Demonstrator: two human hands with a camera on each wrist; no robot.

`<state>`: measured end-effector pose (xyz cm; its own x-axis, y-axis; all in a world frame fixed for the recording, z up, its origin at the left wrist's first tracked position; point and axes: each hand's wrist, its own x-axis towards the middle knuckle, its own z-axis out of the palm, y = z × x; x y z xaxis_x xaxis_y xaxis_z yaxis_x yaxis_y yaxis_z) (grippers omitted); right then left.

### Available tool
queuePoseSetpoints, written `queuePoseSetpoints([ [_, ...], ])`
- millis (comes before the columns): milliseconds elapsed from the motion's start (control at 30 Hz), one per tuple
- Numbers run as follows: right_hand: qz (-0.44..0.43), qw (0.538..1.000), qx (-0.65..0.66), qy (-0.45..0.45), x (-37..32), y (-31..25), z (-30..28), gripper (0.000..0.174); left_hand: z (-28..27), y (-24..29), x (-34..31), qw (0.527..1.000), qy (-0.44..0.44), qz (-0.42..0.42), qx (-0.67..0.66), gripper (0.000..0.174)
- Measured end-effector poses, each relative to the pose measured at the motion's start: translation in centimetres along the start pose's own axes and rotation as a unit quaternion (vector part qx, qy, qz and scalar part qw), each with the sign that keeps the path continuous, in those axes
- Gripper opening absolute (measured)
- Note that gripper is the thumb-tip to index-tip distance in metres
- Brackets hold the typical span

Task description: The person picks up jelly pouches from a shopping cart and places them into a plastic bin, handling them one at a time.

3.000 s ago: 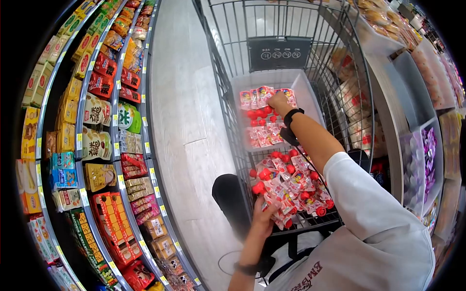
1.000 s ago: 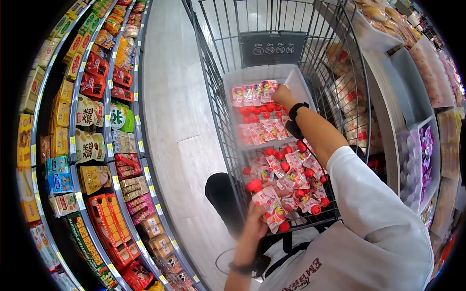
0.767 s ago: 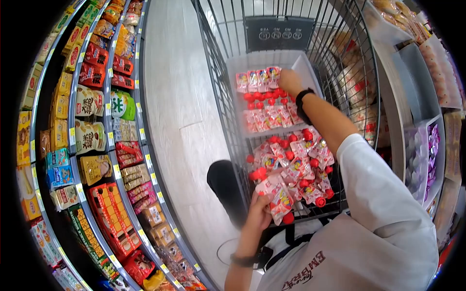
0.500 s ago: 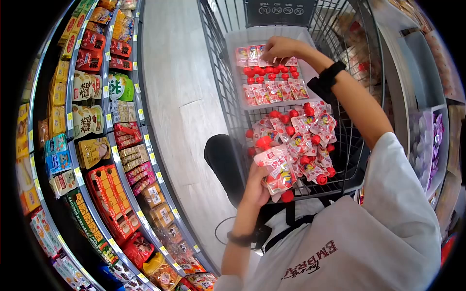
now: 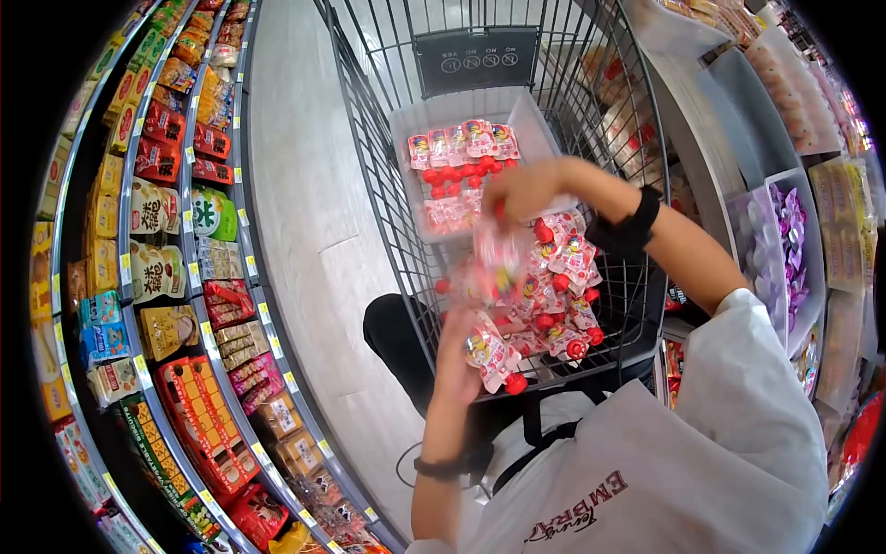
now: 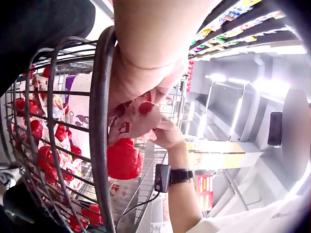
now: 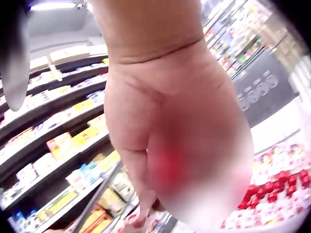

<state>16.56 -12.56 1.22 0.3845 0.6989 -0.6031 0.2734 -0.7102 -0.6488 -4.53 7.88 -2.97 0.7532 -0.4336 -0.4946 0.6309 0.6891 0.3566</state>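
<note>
I'm looking down an aisle where a person leans over a black wire shopping cart (image 5: 374, 198), both hands busy with drink pouches. The left hand (image 5: 457, 355) is at the near rim of the cart, its grip closed round a pink-and-white soft pouch with a red screw cap (image 5: 487, 349). The cap points down and towards the person. In the left wrist view this pouch lies against the palm, and the red cap hangs below it beside the cart's thick rim. The right hand (image 5: 521, 189) is higher and further into the cart, with its fingers curled. Its grip pinches the top of a second pouch of the same kind (image 5: 498, 251) — a mere blur in the head view, hanging between the two hands. Just to the right of that blur, a loose heap of red-capped pouches (image 5: 563, 286) lies on the cart's near wire shelf. Deeper in the cart stands a pale plastic tub (image 5: 404, 175) with more pouches laid in rows. A black wristband (image 5: 629, 229) wraps the right wrist and a thinner black band (image 5: 445, 466) the left, and the person wears a white top (image 5: 701, 443). Tall shelves of snack packets (image 5: 166, 231) run along the person's left. On the right is a grey shelf of purple packets (image 5: 789, 235). The right wrist view shows little — only the blurred back of the hand, so the grip cannot be read from there.
</note>
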Motion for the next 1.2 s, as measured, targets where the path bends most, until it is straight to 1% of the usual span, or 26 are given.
queuePoseSetpoints([
  [33, 0.038, 0.991, 0.089, 0.089, 0.3, 3.1, -0.7, 0.025, 0.0, -0.1, 0.1, 1.0, 0.017, 0.002, 0.011, 0.037],
  [67, 0.145, 0.966, 0.151, 0.152, -0.9, 2.7, -2.2, 0.022, -0.2, -0.1, 0.1, 1.0, 0.017, 0.003, 0.011, 0.037],
  [100, 0.175, 0.926, 0.257, 0.214, -0.4, 5.4, -2.8, 0.019, -0.3, -0.1, 0.1, 1.0, 0.011, 0.003, 0.025, 0.037],
  [133, 0.18, 0.869, 0.363, 0.285, -0.2, 6.4, -2.9, 0.018, -0.4, -0.1, 0.1, 0.999, 0.006, 0.004, 0.037, 0.038],
  [200, 0.201, 0.753, 0.516, 0.355, 2.2, 10.4, -2.9, 0.018, 0.3, 0.2, 0.0, 1.0, 0.004, -0.001, 0.015, 0.041],
  [233, 0.201, 0.753, 0.516, 0.355, 3.6, 11.6, -2.4, 0.018, 0.4, 0.3, 0.0, 1.0, 0.007, -0.003, 0.013, 0.041],
  [300, 0.202, 0.579, 0.663, 0.429, 6.6, 13.6, -1.7, 0.016, 0.3, 0.3, 0.1, 1.0, 0.017, -0.008, 0.016, 0.037],
  [333, 0.201, 0.58, 0.664, 0.427, 8.2, 15.0, -1.1, 0.016, 0.1, 0.2, 0.0, 1.0, 0.02, -0.007, 0.017, 0.037],
  [400, 0.141, 0.443, 0.75, 0.471, 11.3, 18.1, -0.2, 0.015, -0.1, 0.0, 0.0, 0.999, 0.037, -0.006, 0.011, 0.033],
  [433, 0.133, 0.405, 0.751, 0.505, 12.6, 19.2, 0.1, 0.015, -0.1, 0.1, 0.0, 0.999, 0.049, -0.017, 0.016, 0.031],
  [500, 0.122, 0.391, 0.777, 0.478, 15.4, 25.0, 0.6, 0.018, -0.3, 0.2, 0.1, 0.999, 0.042, -0.017, 0.016, 0.031],
  [533, 0.114, 0.378, 0.799, 0.453, 15.4, 24.5, 0.5, 0.021, -0.3, 0.0, 0.1, 0.999, 0.035, -0.02, 0.012, 0.032],
  [600, 0.131, 0.396, 0.791, 0.447, 14.1, 22.8, 1.1, 0.021, -0.5, -0.1, 0.2, 0.999, 0.034, -0.009, -0.02, 0.03],
  [667, 0.185, 0.431, 0.737, 0.486, 13.2, 21.2, 1.2, 0.014, -0.9, -0.1, 0.3, 0.999, 0.024, -0.028, -0.009, 0.029],
  [700, 0.107, 0.506, 0.698, 0.495, 13.0, 20.7, 1.8, 0.014, -0.8, -0.2, 0.4, 0.999, 0.026, -0.03, -0.009, 0.029],
  [733, 0.108, 0.506, 0.698, 0.494, 13.0, 20.4, 1.3, 0.014, -0.5, -0.2, 0.4, 0.999, 0.026, -0.028, -0.008, 0.03],
  [800, 0.152, 0.575, 0.661, 0.456, 12.1, 18.6, -0.3, 0.018, -0.2, 0.0, 0.4, 0.999, 0.034, -0.033, -0.007, 0.032],
  [867, 0.154, 0.648, 0.581, 0.468, 9.3, 15.7, -0.5, 0.031, -0.1, 0.2, 0.3, 0.999, 0.025, -0.041, 0.015, 0.034],
  [933, 0.176, 0.802, 0.382, 0.425, 6.9, 13.3, -1.5, 0.038, -0.1, -0.1, 0.4, 0.999, 0.025, -0.031, 0.027, 0.038],
  [967, 0.182, 0.798, 0.386, 0.426, 5.3, 11.2, -1.9, 0.038, -0.1, -0.2, 0.3, 0.999, 0.03, -0.036, 0.025, 0.04],
  [1000, 0.172, 0.885, 0.324, 0.285, 3.3, 8.4, -2.4, 0.037, 0.1, -0.1, 0.4, 0.999, 0.03, -0.035, 0.023, 0.041],
  [1033, 0.156, 0.945, 0.253, 0.135, 1.5, 5.3, -2.5, 0.036, 0.0, -0.1, 0.4, 0.999, 0.023, -0.034, 0.023, 0.042],
  [1100, 0.171, 0.962, 0.21, -0.045, -0.8, 0.7, -0.7, 0.025, 0.2, 0.0, 0.3, 0.999, 0.023, -0.028, 0.04, 0.043],
  [1133, 0.158, 0.972, 0.133, -0.114, -1.3, -1.0, 0.7, 0.025, 0.2, 0.0, 0.3, 0.998, 0.024, -0.02, 0.058, 0.044],
  [1167, 0.145, 0.966, 0.109, -0.185, -0.7, -0.9, 3.0, 0.03, 0.3, 0.1, 0.3, 0.997, 0.02, -0.02, 0.065, 0.045],
  [1200, 0.109, 0.971, 0.051, -0.205, 0.2, 0.1, 5.6, 0.035, 0.5, 0.0, 0.3, 0.998, 0.016, -0.014, 0.051, 0.045],
])
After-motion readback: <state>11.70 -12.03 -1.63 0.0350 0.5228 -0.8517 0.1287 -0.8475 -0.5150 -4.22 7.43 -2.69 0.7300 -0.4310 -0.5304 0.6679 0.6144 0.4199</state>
